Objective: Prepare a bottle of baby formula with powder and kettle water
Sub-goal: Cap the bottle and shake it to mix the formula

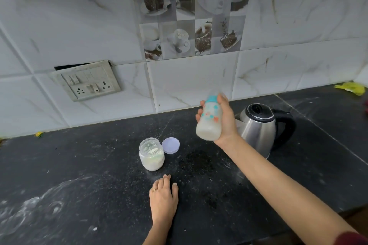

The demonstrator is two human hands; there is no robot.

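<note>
Right hand (223,123) wraps the baby bottle (210,120), milky and blurred, aloft beside the kettle (258,127); looks like shaking, so keep the grip firm and the cap tight. Left hand (163,198) lies flat on the dusty black table (79,175), near the open powder jar (151,154) and its lid (170,145); marbled tiles behind

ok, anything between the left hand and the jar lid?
Nothing visible. The left hand rests on the counter; bare counter runs up to the lid. The open powder jar stands just left of that line.
</note>
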